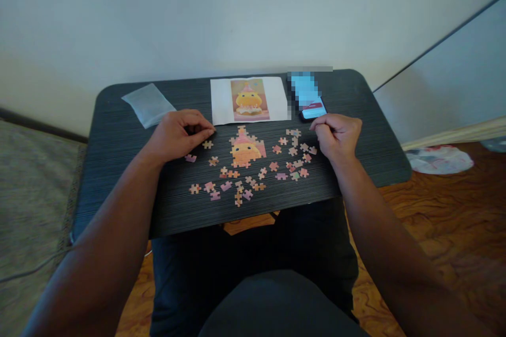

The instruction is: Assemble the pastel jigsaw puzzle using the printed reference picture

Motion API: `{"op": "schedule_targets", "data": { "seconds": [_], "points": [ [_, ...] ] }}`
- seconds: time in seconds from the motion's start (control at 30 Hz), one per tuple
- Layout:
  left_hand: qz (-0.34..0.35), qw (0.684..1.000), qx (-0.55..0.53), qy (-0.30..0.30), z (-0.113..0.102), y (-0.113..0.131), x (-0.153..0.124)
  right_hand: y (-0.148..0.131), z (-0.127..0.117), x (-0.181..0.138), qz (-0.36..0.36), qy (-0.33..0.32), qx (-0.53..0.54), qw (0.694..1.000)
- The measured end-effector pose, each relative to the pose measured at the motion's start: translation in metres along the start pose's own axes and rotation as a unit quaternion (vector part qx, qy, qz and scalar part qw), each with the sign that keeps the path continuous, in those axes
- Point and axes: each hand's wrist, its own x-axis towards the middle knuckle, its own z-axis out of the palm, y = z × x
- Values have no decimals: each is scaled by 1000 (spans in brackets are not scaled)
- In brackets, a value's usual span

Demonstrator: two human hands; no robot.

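Observation:
My left hand [179, 134] rests at the left of the table, thumb and fingertips pinched together; anything between them is too small to make out. Just right of it lies a partly joined jigsaw puzzle [247, 151] showing a yellow animal in a pink hat. My right hand [338, 134] is curled into a loose fist on the table, below the phone, with nothing visible in it. Loose puzzle pieces [273, 166] are scattered right of and below the joined part. A single puzzle piece [207, 144] lies beside my left fingers, and a pinkish puzzle piece [190, 158] lies beneath that hand.
Behind the puzzle lies a printed picture sheet [220, 102] of the same animal with a cake. A lit phone [314, 110], partly pixelated, is to its right. A translucent plastic bag [148, 105] lies back left. The dark table [177, 216] stands against a wall.

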Motion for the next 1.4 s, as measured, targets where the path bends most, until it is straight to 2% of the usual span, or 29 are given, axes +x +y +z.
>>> {"op": "schedule_targets", "data": {
  "seconds": [0.17,0.27,0.4,0.53,0.7,1.13,1.27,1.4],
  "points": [
    [4,1000,-1,-4,-1,1,0,0,-1,-1,-9,-4,-3,1000],
    [6,1000,-2,-4,-1,0,0,-4,-4,-1,-31,-31,18,999],
    [7,1000,-3,1,1,-6,0,-18,-5,4,-75,-133,52,987],
    [11,1000,-15,11,3,-11,0,-30,-2,10,-115,-261,32,958],
    [16,1000,-14,12,4,-14,0,-35,1,12,-122,-334,29,934],
    [10,1000,-12,13,4,-13,-1,-38,10,12,-137,-357,15,924],
    [3,1000,-8,15,5,-6,-1,-40,11,12,-128,-363,3,923],
    [13,999,-9,46,7,8,-3,-44,7,15,-149,-348,-12,925]
  ]
}}
